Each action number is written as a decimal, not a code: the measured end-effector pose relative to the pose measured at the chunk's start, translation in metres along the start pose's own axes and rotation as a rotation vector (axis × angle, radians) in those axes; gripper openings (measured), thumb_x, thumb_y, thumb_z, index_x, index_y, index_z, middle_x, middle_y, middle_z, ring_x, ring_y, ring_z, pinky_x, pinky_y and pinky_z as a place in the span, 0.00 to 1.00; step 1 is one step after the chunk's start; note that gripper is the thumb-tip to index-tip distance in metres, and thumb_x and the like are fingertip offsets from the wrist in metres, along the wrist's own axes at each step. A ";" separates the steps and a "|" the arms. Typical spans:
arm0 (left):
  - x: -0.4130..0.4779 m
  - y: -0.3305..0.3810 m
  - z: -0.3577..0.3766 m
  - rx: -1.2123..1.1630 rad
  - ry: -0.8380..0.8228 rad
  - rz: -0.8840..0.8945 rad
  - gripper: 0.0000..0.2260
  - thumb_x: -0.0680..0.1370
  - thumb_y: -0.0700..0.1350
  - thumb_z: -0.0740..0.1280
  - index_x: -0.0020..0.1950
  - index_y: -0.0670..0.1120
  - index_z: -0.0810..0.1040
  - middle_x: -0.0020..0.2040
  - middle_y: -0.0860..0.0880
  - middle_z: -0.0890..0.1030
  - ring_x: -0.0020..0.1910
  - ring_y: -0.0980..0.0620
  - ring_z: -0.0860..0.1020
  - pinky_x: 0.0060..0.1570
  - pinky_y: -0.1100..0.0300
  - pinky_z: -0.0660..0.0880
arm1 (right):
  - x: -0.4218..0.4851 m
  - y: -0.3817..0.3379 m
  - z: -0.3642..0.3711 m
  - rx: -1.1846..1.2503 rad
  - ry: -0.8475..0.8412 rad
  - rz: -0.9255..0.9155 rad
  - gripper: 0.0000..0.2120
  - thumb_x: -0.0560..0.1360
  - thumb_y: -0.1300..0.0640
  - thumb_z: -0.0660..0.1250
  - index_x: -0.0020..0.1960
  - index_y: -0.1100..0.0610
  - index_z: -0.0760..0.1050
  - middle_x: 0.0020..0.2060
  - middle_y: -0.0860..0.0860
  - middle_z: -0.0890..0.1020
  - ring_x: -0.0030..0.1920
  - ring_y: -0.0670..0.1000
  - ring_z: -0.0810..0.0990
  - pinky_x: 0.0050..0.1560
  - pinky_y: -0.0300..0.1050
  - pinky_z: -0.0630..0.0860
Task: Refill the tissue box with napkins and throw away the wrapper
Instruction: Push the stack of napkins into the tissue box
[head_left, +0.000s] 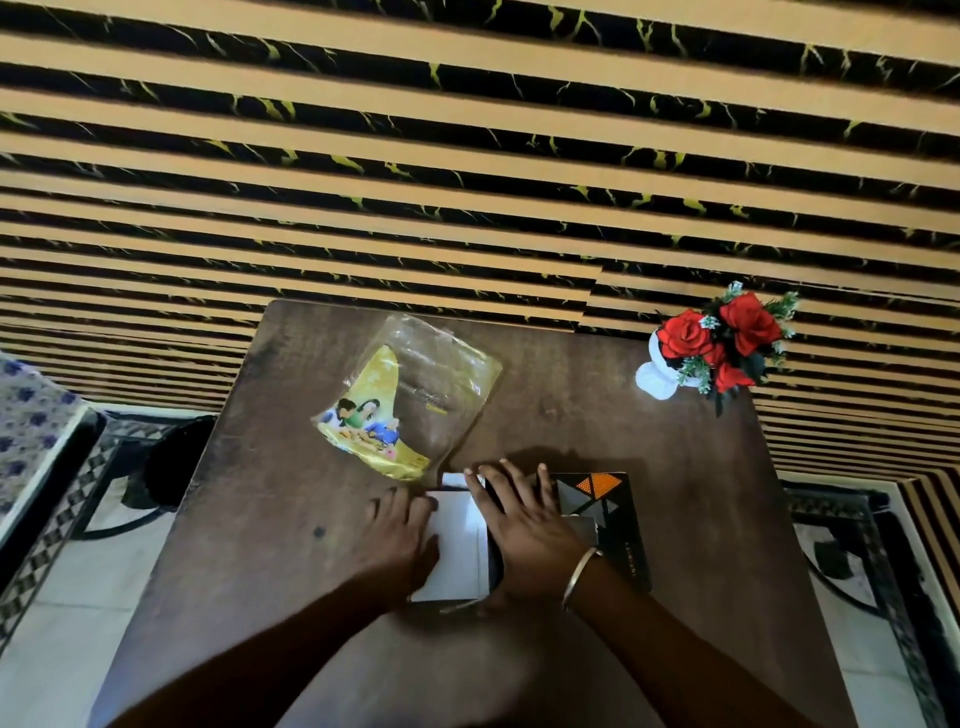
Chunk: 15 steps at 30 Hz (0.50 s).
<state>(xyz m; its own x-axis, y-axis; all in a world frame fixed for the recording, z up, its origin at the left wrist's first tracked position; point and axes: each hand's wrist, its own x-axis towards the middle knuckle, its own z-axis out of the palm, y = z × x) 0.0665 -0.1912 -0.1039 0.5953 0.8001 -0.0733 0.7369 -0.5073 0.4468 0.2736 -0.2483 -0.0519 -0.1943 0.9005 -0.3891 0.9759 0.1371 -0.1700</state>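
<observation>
On the dark wooden table (270, 571) a stack of white napkins (457, 545) lies at the left, open end of a black tissue box (618, 525) with orange and grey triangles. My left hand (400, 540) grips the napkins' left edge. My right hand (524, 525) lies flat over the napkins and the box's left end, fingers spread, and hides the box's opening. A clear and yellow plastic wrapper (415, 395) with a cartoon picture lies flat and slack on the table behind my hands, touching neither.
A white vase of red artificial roses (711, 348) stands at the table's back right corner. A striped black and tan wall rises right behind the table. A dark stool (171, 467) stands left of the table on a patterned floor.
</observation>
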 end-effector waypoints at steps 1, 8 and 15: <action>-0.001 -0.010 0.005 -0.051 0.020 -0.112 0.21 0.71 0.58 0.63 0.59 0.49 0.70 0.53 0.46 0.72 0.50 0.43 0.75 0.47 0.51 0.71 | 0.001 -0.001 0.000 0.003 0.005 0.012 0.69 0.56 0.27 0.74 0.80 0.52 0.36 0.80 0.53 0.49 0.80 0.60 0.42 0.74 0.72 0.36; -0.012 0.002 0.000 -0.488 -0.011 -0.424 0.22 0.69 0.48 0.66 0.61 0.42 0.76 0.52 0.46 0.83 0.48 0.46 0.81 0.45 0.59 0.72 | -0.001 -0.002 0.001 0.012 0.051 0.032 0.65 0.55 0.26 0.72 0.80 0.53 0.46 0.79 0.53 0.52 0.80 0.59 0.46 0.76 0.68 0.35; -0.009 0.018 0.000 -0.826 0.144 -0.628 0.04 0.79 0.47 0.62 0.46 0.48 0.74 0.42 0.47 0.81 0.42 0.48 0.79 0.39 0.54 0.74 | -0.003 -0.003 0.000 0.016 0.068 0.028 0.51 0.57 0.28 0.71 0.71 0.53 0.62 0.80 0.55 0.51 0.80 0.60 0.44 0.75 0.69 0.34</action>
<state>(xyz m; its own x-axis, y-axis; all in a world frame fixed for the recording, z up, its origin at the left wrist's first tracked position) 0.0743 -0.2073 -0.0947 0.0979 0.9021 -0.4203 0.4206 0.3453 0.8390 0.2708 -0.2510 -0.0499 -0.1592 0.9300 -0.3312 0.9790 0.1055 -0.1743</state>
